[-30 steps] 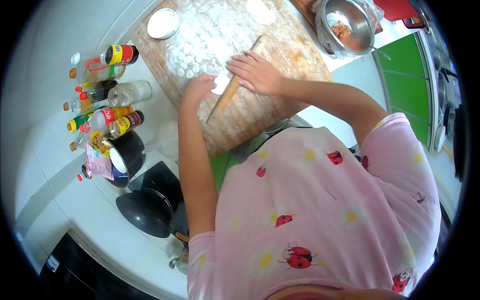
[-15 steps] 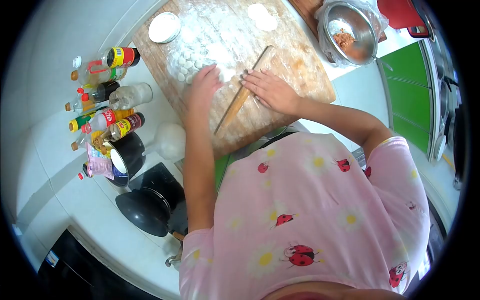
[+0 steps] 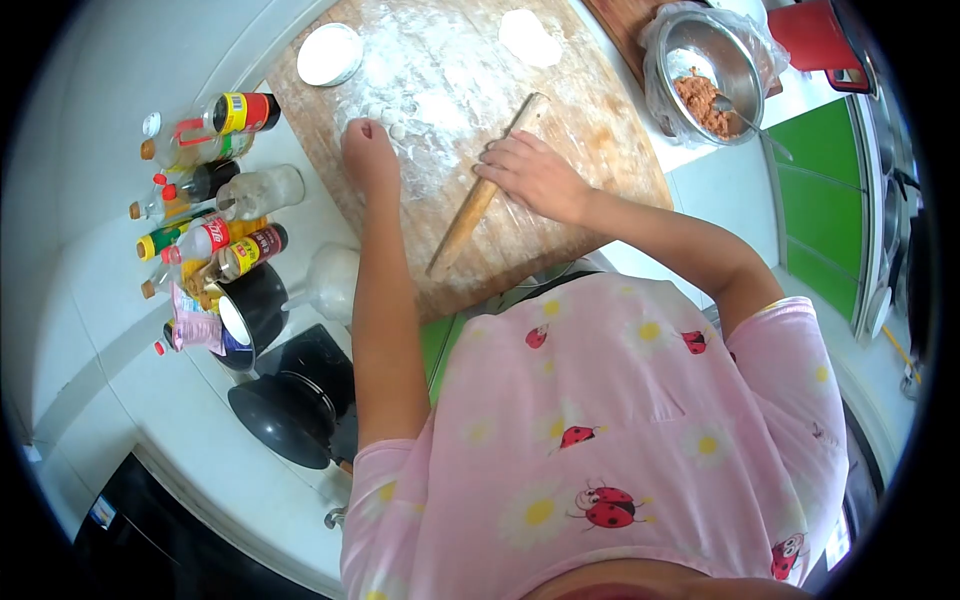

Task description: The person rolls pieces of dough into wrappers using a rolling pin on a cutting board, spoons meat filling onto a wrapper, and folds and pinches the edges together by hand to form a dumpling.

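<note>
My left hand [image 3: 371, 157] is closed at the left part of the floured wooden board [image 3: 580, 130], beside small pieces of dough [image 3: 396, 130]. Its curled fingers hide whatever they may hold. My right hand [image 3: 537, 176] lies over the wooden rolling pin [image 3: 468, 215], with its fingers curled around the middle. The pin rests slantwise on the board. Flat round dough wrappers [image 3: 530, 38] lie at the board's far edge. A white bowl [image 3: 330, 55] stands at its far left corner.
A metal bowl [image 3: 752, 70] with minced filling [image 3: 703, 105] and a spoon [image 3: 745, 120] stands at the far right. Several bottles [image 3: 240, 190] crowd the left side. Nearer me are a dark pot [image 3: 262, 300] and a black wok-shaped pan [image 3: 280, 420].
My left hand has moved left across the dough pieces and closed. My right hand has stayed at the rolling pin, its fingers now curled further over it.
</note>
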The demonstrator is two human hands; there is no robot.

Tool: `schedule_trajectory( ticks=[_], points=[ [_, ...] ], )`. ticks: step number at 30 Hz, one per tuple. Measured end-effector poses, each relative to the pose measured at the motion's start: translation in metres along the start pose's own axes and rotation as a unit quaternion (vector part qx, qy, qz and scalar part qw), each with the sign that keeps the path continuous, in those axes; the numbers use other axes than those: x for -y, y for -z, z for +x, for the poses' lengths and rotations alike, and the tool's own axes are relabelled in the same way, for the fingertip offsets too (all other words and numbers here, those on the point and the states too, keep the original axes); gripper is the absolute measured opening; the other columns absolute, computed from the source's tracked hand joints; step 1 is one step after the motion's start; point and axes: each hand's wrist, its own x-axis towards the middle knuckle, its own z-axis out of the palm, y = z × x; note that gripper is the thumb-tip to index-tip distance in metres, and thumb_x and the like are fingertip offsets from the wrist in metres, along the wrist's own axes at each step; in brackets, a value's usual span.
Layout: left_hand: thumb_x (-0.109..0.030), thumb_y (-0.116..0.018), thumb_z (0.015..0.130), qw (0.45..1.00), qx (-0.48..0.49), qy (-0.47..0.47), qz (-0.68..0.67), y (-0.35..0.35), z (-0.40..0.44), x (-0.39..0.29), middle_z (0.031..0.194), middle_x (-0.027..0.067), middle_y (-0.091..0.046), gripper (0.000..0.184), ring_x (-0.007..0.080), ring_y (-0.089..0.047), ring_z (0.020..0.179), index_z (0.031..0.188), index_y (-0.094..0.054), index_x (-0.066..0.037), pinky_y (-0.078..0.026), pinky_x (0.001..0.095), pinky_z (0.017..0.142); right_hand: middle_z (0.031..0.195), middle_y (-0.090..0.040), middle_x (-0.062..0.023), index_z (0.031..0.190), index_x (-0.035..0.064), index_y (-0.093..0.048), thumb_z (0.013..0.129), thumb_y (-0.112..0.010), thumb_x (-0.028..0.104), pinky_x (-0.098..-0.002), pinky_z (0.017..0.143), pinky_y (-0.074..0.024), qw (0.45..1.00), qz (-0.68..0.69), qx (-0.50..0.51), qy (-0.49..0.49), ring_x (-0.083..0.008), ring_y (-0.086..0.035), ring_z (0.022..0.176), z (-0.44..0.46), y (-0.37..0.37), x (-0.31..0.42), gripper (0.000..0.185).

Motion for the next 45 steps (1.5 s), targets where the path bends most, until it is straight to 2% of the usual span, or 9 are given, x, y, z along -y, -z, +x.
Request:
schedule_trajectory(
  ticks=[8,11,17,21,28,37,40,41,45],
  points=[
    [-0.017,-0.065,0.086,0.991,0.052,-0.104,0.059,-0.008,-0.029,-0.034,0.087,0.0113,-0.061,0.013,0.0307,-0.059,0.088,0.086,-0.061,-0.005,-0.045,0.0432,0.08,0.115,-0.058,-0.0046,0.121,0.0146,-0.06,0.084,-0.065,0.014,-0.0415,0.11,-0.0328,0.999,-0.004,-0.035,-0.034,-0.0229,-0.052,0.114,-0.008,0.015,-0.018,0.038],
    [-0.016,-0.065,0.086,0.951,-0.037,-0.261,0.159,-0.008,-0.03,-0.057,0.087,0.0113,-0.061,0.012,0.0307,-0.059,0.086,0.083,-0.059,-0.006,-0.045,0.0423,0.081,0.115,-0.058,-0.0048,0.119,0.0136,-0.06,0.084,-0.066,0.015,-0.0414,0.107,-0.0343,0.999,0.009,-0.032,-0.029,-0.0235,-0.052,0.114,-0.009,0.016,-0.022,0.036],
    [-0.014,-0.066,0.086,0.991,0.087,-0.08,-0.065,-0.022,-0.025,-0.047,0.095,0.012,-0.062,0.015,0.0314,-0.061,0.087,0.099,-0.066,-0.007,-0.049,0.0418,0.078,0.115,-0.058,-0.0062,0.113,0.0106,-0.061,0.085,-0.065,0.02,-0.0404,0.103,-0.0359,0.999,0.013,-0.034,-0.032,-0.0255,-0.052,0.113,-0.011,0.025,-0.027,0.029],
    [-0.013,-0.065,0.086,0.971,0.133,-0.197,-0.032,-0.032,-0.038,-0.048,0.093,0.0135,-0.062,0.018,0.0297,-0.061,0.082,0.104,-0.068,-0.008,-0.05,0.0381,0.075,0.117,-0.057,-0.007,0.112,0.0098,-0.06,0.088,-0.061,0.022,-0.0403,0.101,-0.0372,0.997,-0.007,-0.039,-0.07,-0.0264,-0.052,0.115,-0.015,0.027,-0.036,0.027],
    [-0.013,-0.063,0.085,0.948,0.318,-0.026,-0.024,-0.014,-0.041,-0.077,0.087,0.0161,-0.068,0.017,0.032,-0.065,0.078,0.1,-0.069,-0.006,-0.05,0.0377,0.071,0.129,-0.055,-0.0088,0.122,0.0104,-0.056,0.093,-0.052,0.025,-0.0399,0.102,-0.0373,0.978,-0.123,-0.138,-0.097,-0.0259,-0.049,0.125,0.06,0.003,-0.043,0.033],
    [-0.02,-0.062,0.083,0.954,0.278,-0.03,-0.111,-0.034,-0.022,-0.048,0.085,0.0191,-0.067,0.02,0.037,-0.064,0.078,0.09,-0.067,-0.002,-0.049,0.0433,0.071,0.128,-0.056,-0.0076,0.118,0.0131,-0.057,0.095,-0.048,0.028,-0.043,0.102,-0.0359,0.966,-0.161,-0.146,-0.137,-0.0229,-0.047,0.126,0.07,-0.006,-0.04,0.03],
    [-0.019,-0.061,0.087,0.941,0.335,-0.029,-0.034,-0.021,-0.018,-0.075,0.087,0.0144,-0.07,0.023,0.0276,-0.065,0.075,0.099,-0.068,0.0,-0.049,0.0384,0.072,0.13,-0.054,-0.0063,0.12,0.0133,-0.056,0.096,-0.046,0.031,-0.0443,0.102,-0.0348,0.958,-0.164,-0.179,-0.15,-0.0228,-0.047,0.126,0.107,-0.01,-0.052,0.032],
    [-0.026,-0.062,0.083,0.941,0.337,-0.01,-0.034,-0.027,-0.016,-0.075,0.085,0.0191,-0.067,0.023,0.0381,-0.064,0.083,0.088,-0.068,-0.004,-0.05,0.0426,0.075,0.133,-0.053,-0.0068,0.125,0.0133,-0.055,0.098,-0.044,0.032,-0.0453,0.105,-0.0333,0.959,-0.161,-0.167,-0.162,-0.0237,-0.045,0.128,0.117,-0.007,-0.055,0.035],
    [-0.022,-0.063,0.08,0.93,0.368,-0.016,-0.012,-0.029,-0.011,-0.062,0.085,0.0186,-0.068,0.019,0.0381,-0.064,0.082,0.088,-0.069,-0.006,-0.05,0.0446,0.076,0.134,-0.054,-0.0078,0.131,0.0141,-0.054,0.098,-0.042,0.033,-0.0452,0.109,-0.0317,0.965,-0.14,-0.139,-0.171,-0.0251,-0.045,0.13,0.088,-0.002,-0.038,0.039]
  ],
)
